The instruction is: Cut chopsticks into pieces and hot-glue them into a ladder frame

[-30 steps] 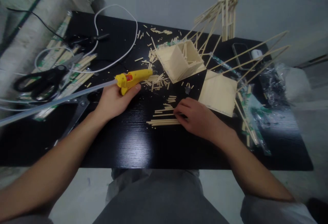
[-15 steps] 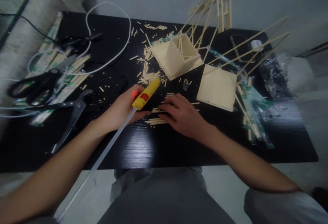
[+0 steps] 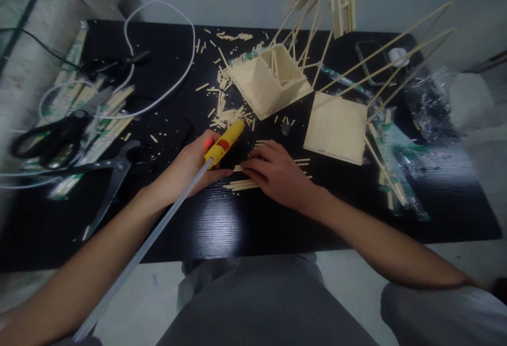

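Note:
A yellow glue gun [image 3: 225,144] is in my left hand [image 3: 193,165], its fingers wrapped round the handle. From its back end a long translucent glue stick [image 3: 158,224] slants down over my left forearm. My right hand [image 3: 279,171] lies over thin wooden sticks [image 3: 242,185] on the black table, fingers bent and fingertips down among them; whether it pinches one is hidden. More stick ends show beyond both sides of that hand. Just past the hands stands a box-like wooden piece [image 3: 273,79] on a square base, and to its right lies a square wooden panel [image 3: 336,127] with long sticks attached.
Short offcuts [image 3: 225,111] are scattered behind the glue gun. At left lie black-handled scissors [image 3: 51,137], pliers [image 3: 119,166], bundled sticks [image 3: 106,124] and a white cable [image 3: 190,61]. A phone [image 3: 372,61] and plastic wrappers [image 3: 404,161] are at right, and tall sticks [image 3: 336,2] rise at the back.
The view has shifted slightly. My right hand has moved a little left over the sticks; my left hand keeps the glue gun in nearly the same place.

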A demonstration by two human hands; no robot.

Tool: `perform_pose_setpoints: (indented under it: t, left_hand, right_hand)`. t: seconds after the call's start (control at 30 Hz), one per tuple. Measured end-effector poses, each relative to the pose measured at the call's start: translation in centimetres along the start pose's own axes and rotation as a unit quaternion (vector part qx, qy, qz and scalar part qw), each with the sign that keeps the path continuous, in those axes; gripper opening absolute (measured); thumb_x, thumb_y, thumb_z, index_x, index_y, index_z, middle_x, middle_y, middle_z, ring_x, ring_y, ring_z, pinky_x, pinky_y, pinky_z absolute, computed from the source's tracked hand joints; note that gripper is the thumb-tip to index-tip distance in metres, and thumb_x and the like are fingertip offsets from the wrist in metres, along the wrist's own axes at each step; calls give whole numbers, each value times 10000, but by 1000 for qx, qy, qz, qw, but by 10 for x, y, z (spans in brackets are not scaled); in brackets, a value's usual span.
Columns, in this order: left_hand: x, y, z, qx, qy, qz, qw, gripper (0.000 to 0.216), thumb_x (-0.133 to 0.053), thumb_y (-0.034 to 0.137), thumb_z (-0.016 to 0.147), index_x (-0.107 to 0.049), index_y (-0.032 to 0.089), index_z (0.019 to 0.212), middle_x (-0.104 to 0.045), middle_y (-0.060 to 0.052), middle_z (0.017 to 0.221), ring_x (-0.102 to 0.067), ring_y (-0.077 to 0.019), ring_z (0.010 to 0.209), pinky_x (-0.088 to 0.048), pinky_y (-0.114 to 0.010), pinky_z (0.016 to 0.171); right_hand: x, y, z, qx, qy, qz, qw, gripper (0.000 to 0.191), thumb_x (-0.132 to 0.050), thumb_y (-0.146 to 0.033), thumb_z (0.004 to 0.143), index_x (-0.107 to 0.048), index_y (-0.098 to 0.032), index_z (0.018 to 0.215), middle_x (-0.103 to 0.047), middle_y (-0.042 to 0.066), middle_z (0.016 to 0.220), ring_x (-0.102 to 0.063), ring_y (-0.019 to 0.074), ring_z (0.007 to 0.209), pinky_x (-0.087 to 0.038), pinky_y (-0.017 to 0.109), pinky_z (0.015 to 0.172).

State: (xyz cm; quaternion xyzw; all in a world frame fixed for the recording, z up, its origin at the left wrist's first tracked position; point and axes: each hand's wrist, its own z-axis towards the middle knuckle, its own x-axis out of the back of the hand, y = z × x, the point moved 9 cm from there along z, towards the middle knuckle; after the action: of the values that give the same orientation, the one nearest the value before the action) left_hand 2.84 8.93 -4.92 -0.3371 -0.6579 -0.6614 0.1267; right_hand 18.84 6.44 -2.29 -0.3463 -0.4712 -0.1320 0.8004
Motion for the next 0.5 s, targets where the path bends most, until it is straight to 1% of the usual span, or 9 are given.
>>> perform_pose_setpoints:
  t: [0.13,0.23,0.37,0.5]
  left_hand:
    - [-2,-5,1,11,-11,-4,1000,487,-826,424,755,-529,266,1107,-674,-1,983,-685,-230,909,-534,-327,777]
    - [-2,-8,2,16,-14,-8,1000,520,-837,413,748,-528,274,1141,-680,0,987,-688,-230,900,-540,-324,769]
    - [-2,-8,2,18,-5,4,1000,500,-850,401,745,-523,274,1102,-680,3,977,-676,-214,845,-533,-325,754]
    - [-1,-5,1,4,5,5,1000,496,-858,404,752,-516,279,1090,-681,8,989,-667,-206,823,-528,-327,741]
  right_hand:
    - [-1,1,0,-2,1,7,1000,202,-587,-216,1058,-783,-184,1019,-708,114,1050,-579,262,1027,-488,445,928]
    - [-1,2,0,-2,6,12,1000,204,-588,-224,1060,-784,-189,1018,-710,108,1041,-578,260,1024,-487,447,932]
    - [-2,0,0,2,3,6,1000,229,-570,-223,1068,-786,-182,1001,-724,109,1045,-577,261,1010,-487,439,911]
    - [-1,-4,1,18,1,-9,1000,243,-559,-209,1071,-781,-169,980,-740,104,1040,-580,261,1013,-480,431,912]
